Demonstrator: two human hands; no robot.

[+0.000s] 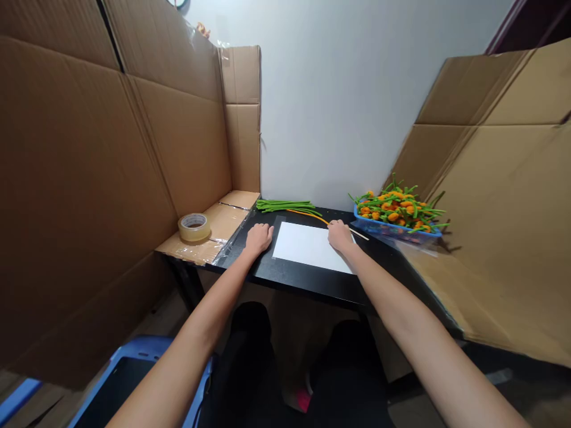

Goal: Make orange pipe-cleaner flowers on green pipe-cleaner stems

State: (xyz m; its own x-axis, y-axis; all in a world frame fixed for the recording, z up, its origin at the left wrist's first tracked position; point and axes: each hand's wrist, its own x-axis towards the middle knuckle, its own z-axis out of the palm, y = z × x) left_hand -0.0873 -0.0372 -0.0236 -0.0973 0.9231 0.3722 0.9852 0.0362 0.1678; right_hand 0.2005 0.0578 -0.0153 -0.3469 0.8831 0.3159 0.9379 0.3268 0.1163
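Note:
My left hand (259, 238) rests on the black table just left of a white sheet (307, 246), its fingers curled, and whatever they may hold is too small to make out. At the sheet's upper right corner, my right hand (339, 234) is closed over the end of an orange stem (312, 216). A thin pale stick (360, 235) lies just right of that hand. Behind the sheet lies a bundle of green stems (285, 205), which the orange stem's far end meets.
A blue basket (397, 229) of orange and green fuzzy pieces stands at the back right. A roll of clear tape (194, 227) lies on cardboard at the left. Tall cardboard panels (187, 131) flank the black table (303, 282).

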